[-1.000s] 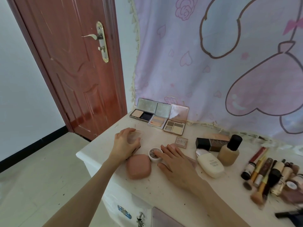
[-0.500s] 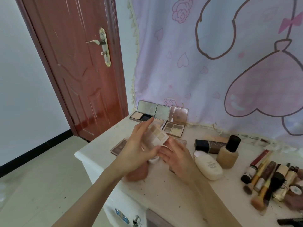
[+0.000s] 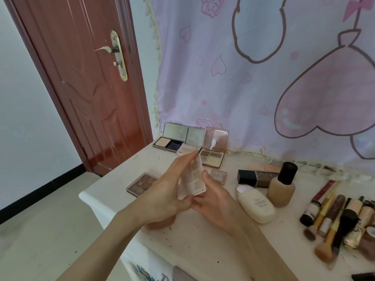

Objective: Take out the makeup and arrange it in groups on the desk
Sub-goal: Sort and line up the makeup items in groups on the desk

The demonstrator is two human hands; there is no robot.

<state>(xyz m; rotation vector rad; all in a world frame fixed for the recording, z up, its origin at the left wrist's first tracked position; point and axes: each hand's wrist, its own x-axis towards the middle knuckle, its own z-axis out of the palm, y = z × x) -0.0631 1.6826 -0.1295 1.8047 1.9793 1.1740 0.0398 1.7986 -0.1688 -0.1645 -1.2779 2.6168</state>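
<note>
- A person's left hand (image 3: 162,191) and right hand (image 3: 217,201) hold a small clear-cased eyeshadow palette (image 3: 192,177) between them, lifted above the white desk (image 3: 203,240) and stood nearly on end.
- The left hand's fingers wrap the palette's left side, fingertips reaching its top edge; the right hand's thumb presses on the case's right edge, with the fingers curled under its lower end.
- Three open compacts (image 3: 190,145) stand in a row at the back of the desk, mirrors propped against the pink cartoon curtain (image 3: 263,78).
- A closed brown palette (image 3: 142,182) lies flat left of the hands; a small square case (image 3: 218,176) lies just beyond the right thumb.
- To the right, a cream bottle (image 3: 256,205) lies on its side, a foundation bottle with a black cap (image 3: 282,185) stands upright, and a dark box (image 3: 257,177) lies behind them.
- Brushes and tubes (image 3: 334,220) are bunched together at the desk's right end.
- A pink rounded object (image 3: 162,222) peeks out beneath the left wrist; what it is cannot be told.
- A red-brown door (image 3: 87,88) stands shut to the left.
</note>
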